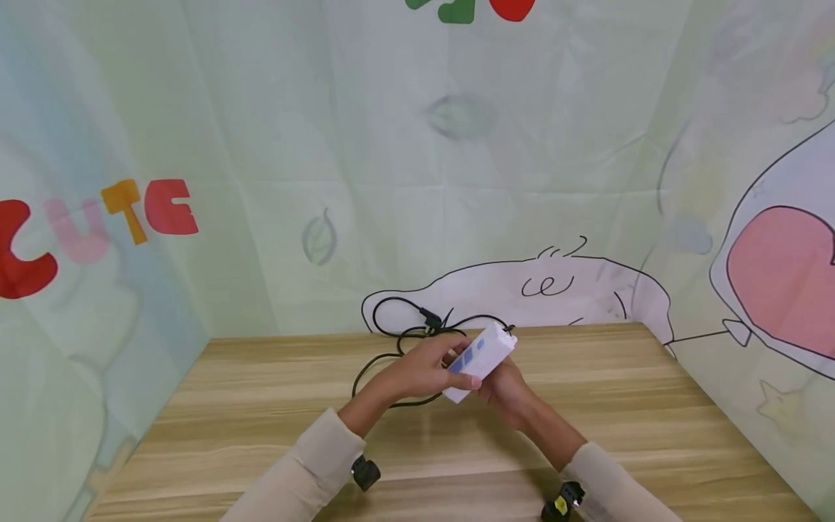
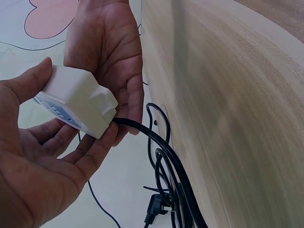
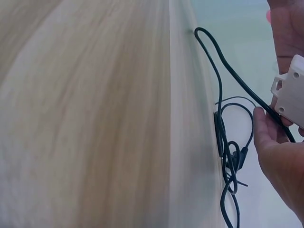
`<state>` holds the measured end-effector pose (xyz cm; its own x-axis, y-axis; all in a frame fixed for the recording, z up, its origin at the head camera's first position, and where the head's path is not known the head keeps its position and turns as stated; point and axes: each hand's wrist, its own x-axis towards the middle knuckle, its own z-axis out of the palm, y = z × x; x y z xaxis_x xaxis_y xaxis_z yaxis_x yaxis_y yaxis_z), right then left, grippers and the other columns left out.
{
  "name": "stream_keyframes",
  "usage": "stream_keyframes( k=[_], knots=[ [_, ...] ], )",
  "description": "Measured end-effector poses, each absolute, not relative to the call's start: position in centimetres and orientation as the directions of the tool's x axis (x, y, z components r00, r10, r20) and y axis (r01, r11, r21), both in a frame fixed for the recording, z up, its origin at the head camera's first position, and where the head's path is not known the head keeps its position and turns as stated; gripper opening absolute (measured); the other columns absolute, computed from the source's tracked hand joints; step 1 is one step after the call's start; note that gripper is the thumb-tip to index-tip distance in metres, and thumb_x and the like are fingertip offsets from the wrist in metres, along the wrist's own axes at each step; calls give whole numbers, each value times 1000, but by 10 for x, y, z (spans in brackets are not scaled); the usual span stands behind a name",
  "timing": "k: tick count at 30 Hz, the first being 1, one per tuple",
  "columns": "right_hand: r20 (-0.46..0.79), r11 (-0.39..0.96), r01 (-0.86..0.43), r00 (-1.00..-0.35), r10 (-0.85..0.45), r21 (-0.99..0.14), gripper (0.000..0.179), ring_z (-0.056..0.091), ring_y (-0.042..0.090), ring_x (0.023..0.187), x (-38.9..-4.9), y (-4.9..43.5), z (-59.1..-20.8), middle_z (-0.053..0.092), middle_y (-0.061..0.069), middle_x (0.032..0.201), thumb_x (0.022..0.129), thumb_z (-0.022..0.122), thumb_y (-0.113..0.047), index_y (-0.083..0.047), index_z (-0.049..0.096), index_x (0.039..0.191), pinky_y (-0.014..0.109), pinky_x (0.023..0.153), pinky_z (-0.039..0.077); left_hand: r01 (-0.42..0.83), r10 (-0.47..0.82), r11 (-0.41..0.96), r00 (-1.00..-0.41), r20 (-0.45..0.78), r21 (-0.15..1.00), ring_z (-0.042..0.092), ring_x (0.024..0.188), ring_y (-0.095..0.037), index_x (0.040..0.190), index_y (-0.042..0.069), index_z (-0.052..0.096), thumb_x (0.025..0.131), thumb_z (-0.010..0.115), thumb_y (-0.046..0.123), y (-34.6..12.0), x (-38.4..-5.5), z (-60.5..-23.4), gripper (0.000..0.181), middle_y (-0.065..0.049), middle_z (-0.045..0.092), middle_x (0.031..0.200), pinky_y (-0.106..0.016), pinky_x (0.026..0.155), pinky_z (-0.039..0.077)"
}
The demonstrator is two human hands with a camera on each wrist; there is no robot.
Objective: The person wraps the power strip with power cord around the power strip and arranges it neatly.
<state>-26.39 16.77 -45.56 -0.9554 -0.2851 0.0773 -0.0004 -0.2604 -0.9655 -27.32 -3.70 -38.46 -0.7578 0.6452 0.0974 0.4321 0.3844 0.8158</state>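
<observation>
A white power strip with blue marks on its upper face is held tilted above the table. My left hand grips it, the thumb lying across the marked face and the fingers underneath. My right hand touches the strip from below and behind; in the left wrist view its palm shows, with the fingers fairly straight. A black power cord leaves one end of the strip and passes close to fingertips of both hands. The strip's pale back with small holes appears in the right wrist view.
The loose cord lies in loops at the table's back edge, with its black plug among them. Beneath the hands is a wood-grain table. A printed cloth backdrop stands behind it and on both sides.
</observation>
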Motion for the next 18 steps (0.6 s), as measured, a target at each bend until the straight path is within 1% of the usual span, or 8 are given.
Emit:
stream_keyframes(
  k=[3, 8, 14, 18],
  knots=[
    [43, -255, 30, -960, -276, -966, 25, 72, 8, 102, -263, 163, -453, 74, -11, 107, 117, 38, -9, -16, 61, 124, 27, 89, 60, 424, 635, 395, -767, 91, 815, 72, 109, -25, 150, 10, 66, 97, 85, 31, -38, -272, -385, 61, -13, 73, 134, -35, 84, 61],
    [22, -246, 50, -959, -281, -968, 26, 74, 9, 104, -264, 161, -453, 75, -10, 110, 118, 36, -8, -13, 58, 132, 30, 89, 63, 418, 618, 410, -781, 90, 811, 73, 112, -27, 149, 11, 67, 98, 85, 33, -38, -271, -384, 59, -12, 73, 136, -35, 84, 61],
    [16, -224, 51, -957, -288, -973, 30, 74, 12, 106, -265, 160, -455, 75, -8, 113, 119, 37, -9, -7, 53, 144, 34, 89, 64, 394, 593, 406, -800, 90, 825, 73, 111, -26, 148, 12, 69, 98, 85, 34, -37, -269, -382, 57, -12, 74, 137, -35, 82, 61],
    [4, -199, 53, -960, -278, -979, 37, 73, 13, 109, -265, 159, -455, 74, -7, 117, 118, 39, -8, 1, 47, 153, 34, 91, 64, 399, 581, 406, -807, 105, 823, 72, 112, -24, 149, 12, 68, 98, 84, 35, -37, -269, -382, 59, -10, 74, 134, -36, 86, 60]
  ],
)
